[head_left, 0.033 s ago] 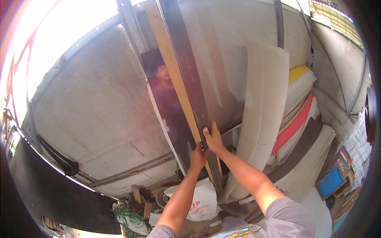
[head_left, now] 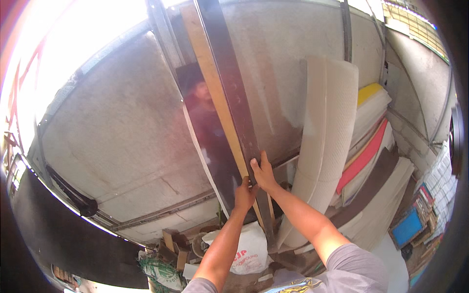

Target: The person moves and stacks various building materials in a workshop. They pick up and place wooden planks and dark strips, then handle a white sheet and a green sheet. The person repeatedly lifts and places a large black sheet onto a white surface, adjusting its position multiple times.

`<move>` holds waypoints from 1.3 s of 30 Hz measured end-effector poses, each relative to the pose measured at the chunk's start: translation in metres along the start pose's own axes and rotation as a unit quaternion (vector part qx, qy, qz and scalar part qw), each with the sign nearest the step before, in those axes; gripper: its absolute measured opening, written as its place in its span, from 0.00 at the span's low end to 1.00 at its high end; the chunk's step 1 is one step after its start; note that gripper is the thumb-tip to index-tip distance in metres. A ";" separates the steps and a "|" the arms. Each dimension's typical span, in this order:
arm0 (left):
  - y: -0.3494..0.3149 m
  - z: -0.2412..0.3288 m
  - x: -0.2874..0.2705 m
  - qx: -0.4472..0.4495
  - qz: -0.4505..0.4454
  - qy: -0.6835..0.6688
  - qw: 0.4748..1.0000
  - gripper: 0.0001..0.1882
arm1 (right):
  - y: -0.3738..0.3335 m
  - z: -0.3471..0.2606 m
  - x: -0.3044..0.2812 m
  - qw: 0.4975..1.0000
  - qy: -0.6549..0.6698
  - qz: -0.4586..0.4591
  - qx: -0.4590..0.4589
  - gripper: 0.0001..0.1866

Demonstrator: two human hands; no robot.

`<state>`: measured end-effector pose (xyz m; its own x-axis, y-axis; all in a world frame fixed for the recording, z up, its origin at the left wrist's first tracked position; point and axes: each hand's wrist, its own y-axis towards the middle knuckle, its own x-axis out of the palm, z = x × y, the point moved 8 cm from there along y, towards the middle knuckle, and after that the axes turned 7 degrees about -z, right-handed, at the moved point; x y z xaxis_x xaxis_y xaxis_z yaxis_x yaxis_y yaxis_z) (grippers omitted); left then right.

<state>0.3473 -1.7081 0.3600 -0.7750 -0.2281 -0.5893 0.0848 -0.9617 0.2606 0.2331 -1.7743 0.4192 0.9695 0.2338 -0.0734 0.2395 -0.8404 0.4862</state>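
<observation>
Nothing changed from the earlier frame: same instant, same grip, same lean of the boards.

Left hand (head_left: 244,194) up at the lower stretch of the dark panel (head_left: 228,83), fingers wrapped round its near edge, closed in a firm grip. Right hand (head_left: 264,172) just above and beside it, touching it, palm flat on the panel's face, fingers stretched upward and only loosely curled, thumb hooked over the edge. More pressing than clutching there.

Dark panel standing tall and tilted, running from near the top edge down to the floor clutter by the white sack (head_left: 249,251). Pale wood strip (head_left: 215,93) lying right alongside its left edge, same tilt, touching it. Glossy sheet (head_left: 210,141) behind both, a dim reflection of a person showing in it.

Both leaning against the grey wall (head_left: 122,132), a metal rail (head_left: 161,211) crossing low on it.

To the right, a white ribbed sheet (head_left: 325,136) standing curved, close beside the right forearm. Further right, a stack of boards (head_left: 371,132) leaning together, yellow and red among them. Blue panel (head_left: 406,227) low at the right, well apart from the hands.

Down below, cardboard bits (head_left: 172,244) and a green-printed bag (head_left: 161,273) on the floor near the sack. Black curved slab (head_left: 63,239) filling the lower left. Strong glare at upper left, detail washed out there.
</observation>
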 end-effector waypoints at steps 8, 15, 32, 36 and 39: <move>0.040 -0.009 -0.016 -0.009 0.007 0.004 1.000 0.23 | 0.055 0.025 0.016 1.000 -0.017 -0.007 -0.005 0.31; 0.050 -0.046 -0.014 -0.036 0.030 0.046 0.998 0.23 | 0.057 0.042 0.034 1.000 0.018 -0.024 0.002 0.30; 0.067 -0.069 -0.008 -0.045 0.048 0.078 0.995 0.20 | 0.063 0.061 0.028 0.988 -0.149 0.000 0.035 0.30; 0.069 -0.066 -0.012 -0.025 0.085 0.090 0.992 0.21 | 0.070 0.054 0.030 0.988 -0.150 -0.002 0.033 0.29; 0.072 -0.082 -0.016 -0.055 0.081 0.103 0.990 0.21 | 0.069 0.043 0.035 0.986 -0.156 -0.004 0.050 0.27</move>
<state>0.4172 -1.7866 0.3251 -0.6020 -0.3962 -0.6932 0.2744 -0.9180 0.2864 0.2859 -1.8449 0.4121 0.9327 0.0906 -0.3491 0.2351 -0.8867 0.3982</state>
